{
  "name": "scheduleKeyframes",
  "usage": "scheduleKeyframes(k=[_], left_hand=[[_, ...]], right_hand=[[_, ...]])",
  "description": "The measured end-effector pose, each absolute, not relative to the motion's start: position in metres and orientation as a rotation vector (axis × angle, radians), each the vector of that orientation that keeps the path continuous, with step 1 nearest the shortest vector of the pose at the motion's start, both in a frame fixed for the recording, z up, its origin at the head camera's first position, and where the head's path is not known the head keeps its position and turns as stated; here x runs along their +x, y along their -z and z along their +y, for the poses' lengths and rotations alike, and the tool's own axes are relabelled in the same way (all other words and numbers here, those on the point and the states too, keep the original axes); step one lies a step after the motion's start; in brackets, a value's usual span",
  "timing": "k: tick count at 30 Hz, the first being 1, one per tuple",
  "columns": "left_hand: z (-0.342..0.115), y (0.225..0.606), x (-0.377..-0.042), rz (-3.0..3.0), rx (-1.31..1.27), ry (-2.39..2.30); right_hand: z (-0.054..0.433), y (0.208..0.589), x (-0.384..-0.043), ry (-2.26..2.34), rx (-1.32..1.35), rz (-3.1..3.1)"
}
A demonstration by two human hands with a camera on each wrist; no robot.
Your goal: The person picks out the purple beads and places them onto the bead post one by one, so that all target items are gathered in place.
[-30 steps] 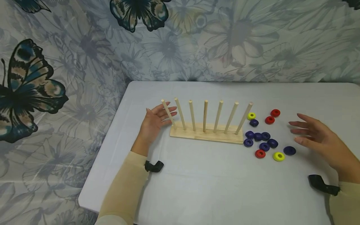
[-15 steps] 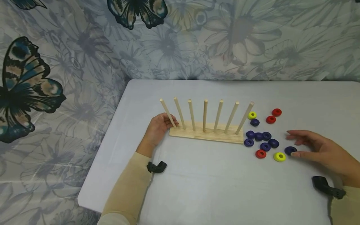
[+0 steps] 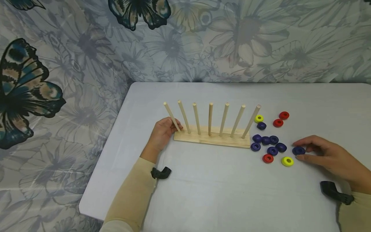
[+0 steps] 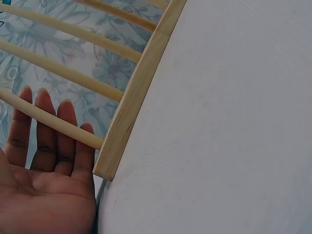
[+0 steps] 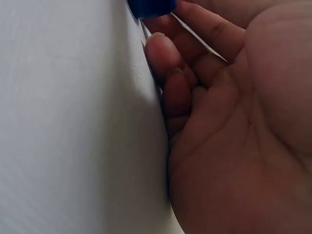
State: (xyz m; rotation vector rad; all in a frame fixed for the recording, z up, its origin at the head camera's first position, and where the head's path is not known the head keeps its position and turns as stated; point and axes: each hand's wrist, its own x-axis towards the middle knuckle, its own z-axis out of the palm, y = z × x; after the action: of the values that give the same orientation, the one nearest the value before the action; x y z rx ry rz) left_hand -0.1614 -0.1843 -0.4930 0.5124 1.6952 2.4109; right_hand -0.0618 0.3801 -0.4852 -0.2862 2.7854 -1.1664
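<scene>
The right hand point(image 3: 330, 156) pinched a blue bead point(image 3: 298, 153), well in from the table's point(image 3: 220, 190) back edge.
It was held by opposite sides, likely leaving its hole free. Other beads point(image 3: 280, 147) lay near it, off the peg board's point(image 3: 191, 138) right end, perhaps for easy reach. The left hand point(image 3: 162, 131) was at the board's left end, probably steadying it; whether those fingers were closed, I couldn't tell.

On a white table point(image 3: 220, 187), a wooden rack point(image 3: 211, 140) with pegs stands by the left hand point(image 3: 161, 132); seven blue beads point(image 3: 265, 140), two yellow beads point(image 3: 284, 164) and three red beads point(image 3: 265, 160) lie between the rack and the right hand point(image 3: 326, 157), two red ones farther out.
</scene>
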Motion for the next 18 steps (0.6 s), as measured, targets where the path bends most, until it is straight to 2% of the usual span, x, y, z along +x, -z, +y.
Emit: scheduleKeyframes(k=[18], left_hand=[[-0.1830, 0.4907, -0.1592, 1.784, 0.408, -2.386]], right_hand=[[0.3732, 0.4773, -0.0612, 1.272, -0.080, 2.869]])
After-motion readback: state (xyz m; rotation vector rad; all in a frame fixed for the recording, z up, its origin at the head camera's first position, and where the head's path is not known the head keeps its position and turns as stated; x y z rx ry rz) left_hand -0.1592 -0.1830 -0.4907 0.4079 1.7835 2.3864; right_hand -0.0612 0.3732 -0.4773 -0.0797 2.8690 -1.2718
